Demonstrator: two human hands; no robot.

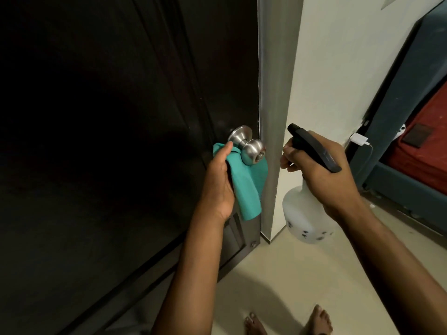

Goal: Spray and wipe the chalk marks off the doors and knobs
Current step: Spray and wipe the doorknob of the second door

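Note:
A dark brown door (108, 117) fills the left of the head view, with a round steel knob (252, 151) near its right edge. My left hand (219, 182) grips a teal cloth (246, 187) just below and left of the knob, the cloth draped under the knob's neck. My right hand (321, 170) holds a white spray bottle (302, 213) by its black trigger head (312, 146), nozzle pointing left toward the knob. No chalk marks are plain to see on the dark door.
A grey metal door frame (275, 93) and a white wall (338, 68) stand right of the door. A bed with a red sheet (425, 141) and a white charger with cable (360, 140) lie at the far right. My bare feet (287, 322) stand on the pale floor.

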